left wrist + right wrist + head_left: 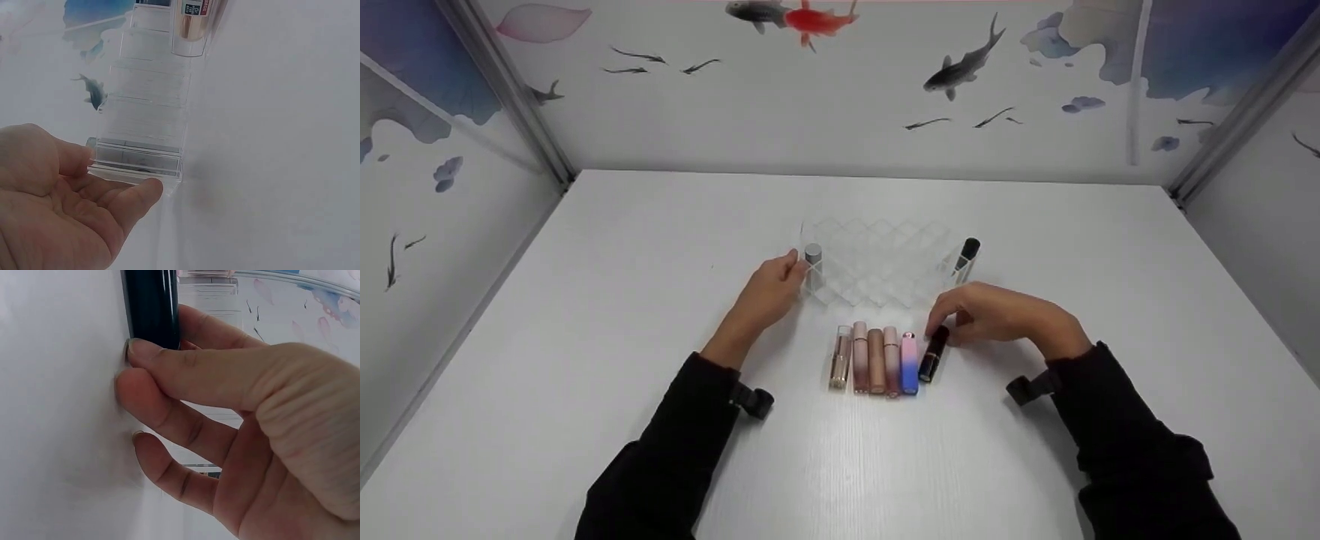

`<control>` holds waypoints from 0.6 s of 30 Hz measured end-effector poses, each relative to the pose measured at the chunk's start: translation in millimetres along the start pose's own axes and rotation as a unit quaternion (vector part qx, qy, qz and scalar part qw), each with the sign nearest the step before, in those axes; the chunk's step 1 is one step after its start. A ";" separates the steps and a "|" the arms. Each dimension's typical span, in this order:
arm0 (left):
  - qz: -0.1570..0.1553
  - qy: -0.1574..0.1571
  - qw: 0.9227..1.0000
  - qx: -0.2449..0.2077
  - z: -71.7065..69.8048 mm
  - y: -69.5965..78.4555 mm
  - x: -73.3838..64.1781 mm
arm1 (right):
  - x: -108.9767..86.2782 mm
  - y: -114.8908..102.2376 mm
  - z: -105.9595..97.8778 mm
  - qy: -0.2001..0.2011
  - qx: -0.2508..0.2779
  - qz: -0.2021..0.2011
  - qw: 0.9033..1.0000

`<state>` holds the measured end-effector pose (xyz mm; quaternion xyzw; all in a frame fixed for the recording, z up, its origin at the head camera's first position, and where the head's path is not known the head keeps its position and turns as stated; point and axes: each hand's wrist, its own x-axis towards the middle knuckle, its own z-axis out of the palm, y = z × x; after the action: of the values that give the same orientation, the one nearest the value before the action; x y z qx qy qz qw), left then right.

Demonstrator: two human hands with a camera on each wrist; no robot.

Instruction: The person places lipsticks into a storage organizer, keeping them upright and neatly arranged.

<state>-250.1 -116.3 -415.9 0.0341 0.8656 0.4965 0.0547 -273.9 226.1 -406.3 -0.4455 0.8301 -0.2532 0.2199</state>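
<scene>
A transparent lipstick organizer with many compartments lies across the middle of the table. My left hand holds its left end, fingers and thumb at the edge, as the left wrist view also shows. A grey-capped tube stands in that end; a black-capped tube leans in the right end. With thumb and fingertips, my right hand pinches the upper end of a black lipstick tube. This tube is rightmost in a row in front of the organizer. Up close, its glossy dark side shows above the thumb.
Left of the black tube lie a pink-and-blue tube, two pinkish tubes, a brown tube and a clear-and-gold tube. The white table is enclosed by panels with painted fish at the back and sides.
</scene>
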 end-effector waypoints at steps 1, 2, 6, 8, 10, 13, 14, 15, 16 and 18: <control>0.006 -0.001 1.000 -0.002 -0.3 0.0 -0.4 | -0.7 0.1 -0.2 0.000 -0.001 0.004 1.000; 0.011 -0.002 1.000 -0.004 -0.6 -0.1 -0.7 | -1.4 0.2 -0.6 -0.001 -0.002 0.007 1.000; 0.021 -0.003 1.000 -0.008 -1.0 -0.3 -1.3 | -5.1 -1.2 -3.3 -0.006 -0.012 0.027 1.000; 0.020 -0.002 1.000 -0.009 -0.7 -0.6 -0.8 | -7.4 -2.1 -5.4 -0.010 -0.019 0.039 0.999; 0.020 0.002 1.000 -0.009 -0.3 -0.8 -0.2 | -9.4 -2.7 -7.4 -0.013 -0.022 0.044 0.999; 0.019 0.006 1.000 -0.008 0.3 -0.8 0.7 | -12.0 -3.4 -10.0 -0.019 -0.026 0.048 0.998; 0.019 0.007 1.000 -0.006 0.4 -0.5 0.6 | -12.5 -3.4 -10.5 -0.022 -0.025 0.048 0.998; 0.018 0.008 1.000 -0.003 0.5 -0.5 0.7 | -12.9 -3.1 -10.7 -0.024 -0.024 0.049 0.998; 0.018 0.007 1.000 -0.002 0.5 -0.6 0.6 | -13.2 -3.2 -11.0 -0.025 -0.023 0.051 0.998; 0.014 0.004 1.000 0.001 0.5 -0.7 0.7 | -13.8 -3.1 -11.4 -0.028 -0.018 0.058 0.998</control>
<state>-250.7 -116.2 -416.8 0.0446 0.8656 0.4967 0.0444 -271.7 238.9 -393.6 -0.4073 0.8527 -0.2123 0.2489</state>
